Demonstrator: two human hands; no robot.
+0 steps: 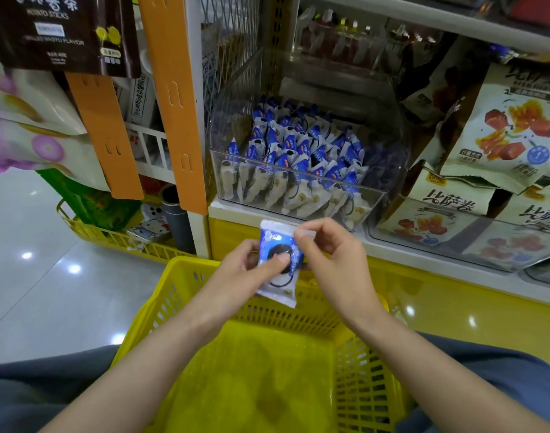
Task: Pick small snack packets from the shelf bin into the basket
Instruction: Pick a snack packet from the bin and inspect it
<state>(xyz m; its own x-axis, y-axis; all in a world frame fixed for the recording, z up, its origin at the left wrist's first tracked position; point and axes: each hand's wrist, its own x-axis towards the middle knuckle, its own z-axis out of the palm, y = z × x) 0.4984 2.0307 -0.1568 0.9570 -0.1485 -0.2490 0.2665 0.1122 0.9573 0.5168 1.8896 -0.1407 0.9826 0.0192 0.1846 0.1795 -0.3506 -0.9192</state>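
We list one small blue-and-white plastic snack packet, printed with a black round biscuit. The heap of small plastic packets in the clear curved plastic shelf bin carries the same blue, white and black print. We log the slotted plastic basket as bright yellow, like the yellow shelf front. The flat hanging plastic strips are orange. We note a dark brown hanging bag with white lettering, cream pouches printed with red-orange cubes, and a pale grey glossy floor.
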